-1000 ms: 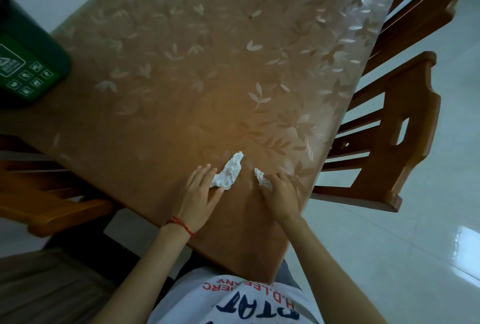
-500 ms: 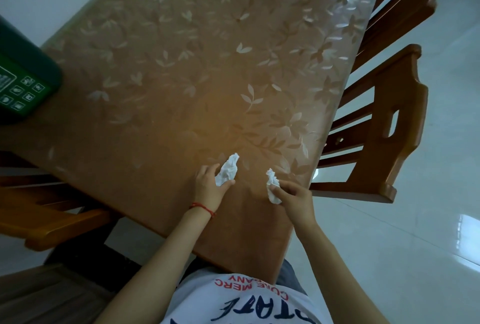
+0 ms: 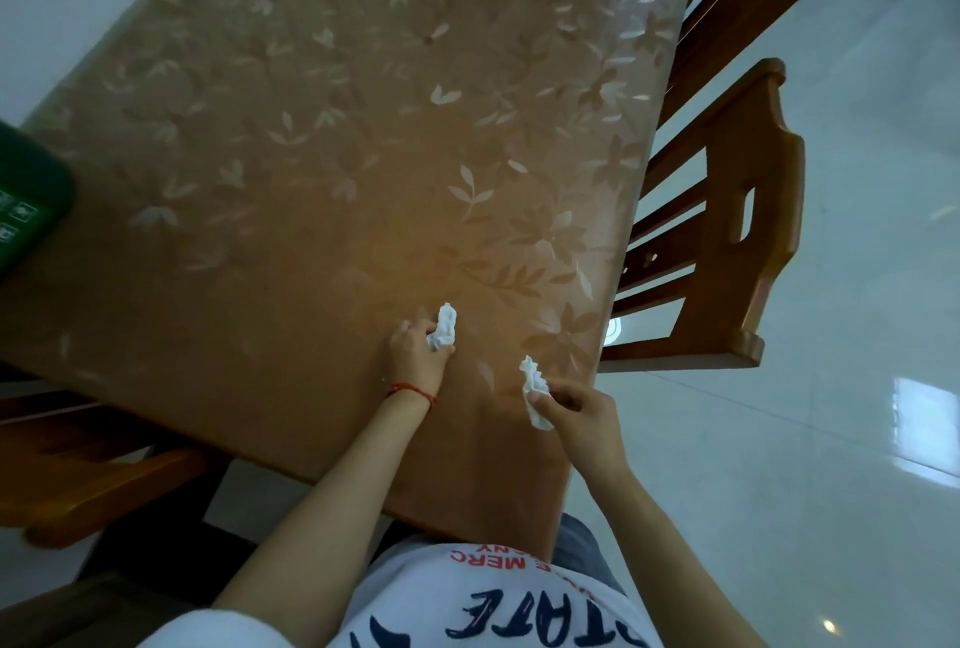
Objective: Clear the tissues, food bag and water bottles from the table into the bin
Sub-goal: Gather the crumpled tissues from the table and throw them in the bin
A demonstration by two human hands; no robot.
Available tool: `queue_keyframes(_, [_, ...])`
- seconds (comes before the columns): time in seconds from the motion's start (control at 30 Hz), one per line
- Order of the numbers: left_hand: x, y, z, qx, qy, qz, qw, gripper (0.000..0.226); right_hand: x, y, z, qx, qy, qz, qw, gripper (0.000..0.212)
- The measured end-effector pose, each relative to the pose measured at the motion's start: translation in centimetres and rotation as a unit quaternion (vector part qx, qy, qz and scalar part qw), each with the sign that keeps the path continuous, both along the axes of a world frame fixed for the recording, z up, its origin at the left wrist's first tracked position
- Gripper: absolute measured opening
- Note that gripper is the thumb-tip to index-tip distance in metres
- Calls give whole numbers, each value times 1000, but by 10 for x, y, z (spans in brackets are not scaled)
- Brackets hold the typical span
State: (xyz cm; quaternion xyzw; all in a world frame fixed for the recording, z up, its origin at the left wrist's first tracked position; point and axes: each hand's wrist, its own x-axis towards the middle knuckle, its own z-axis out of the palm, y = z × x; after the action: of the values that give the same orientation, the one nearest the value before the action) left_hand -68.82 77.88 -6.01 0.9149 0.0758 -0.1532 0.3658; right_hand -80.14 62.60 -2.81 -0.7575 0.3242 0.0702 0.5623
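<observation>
At the near end of the worktop [image 3: 311, 211], close to its right-hand edge, two crumpled white tissues were held, one in each hand. The left hand [image 3: 415, 354], marked by a red thread at the wrist, was curled round the left tissue [image 3: 443, 333], whose upper end stood out above the fingers; the right hand [image 3: 576, 408] pinched the right tissue [image 3: 535, 390] between thumb and fingertips, and the paper appeared to hang clear of the surface, though that could not be settled from this angle. Each grip was thus closed on paper, with nothing left slack. The gathering of the tissues was judged to be the step in hand, with the pick-up as good as made. The green bin [image 3: 28, 211] was seen only in part at the far left edge of the view, well apart from both hands, so the next move was judged to call for a long carry leftward across the worktop and a release over an opening that was not visible. No food bag or water bottles were seen on the leaf-patterned cover, so those were taken to be either already cleared or outside the view. Wooden chairs [image 3: 727, 211] stood along the right side.
</observation>
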Motion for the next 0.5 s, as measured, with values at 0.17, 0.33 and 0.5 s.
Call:
queue_keyframes(0.17, [-4, 5, -1, -30, -10, 8, 999, 22, -4, 3, 0, -8, 9, -2, 1000, 20])
queue_keyframes(0.33, [-10, 16, -3, -94, 15, 30, 995, 18, -2, 7, 3, 7, 2, -8, 1000, 17])
queue_keyframes(0.5, [-18, 29, 3, -143, 17, 73, 987, 32, 4, 13, 9, 32, -4, -7, 999, 13])
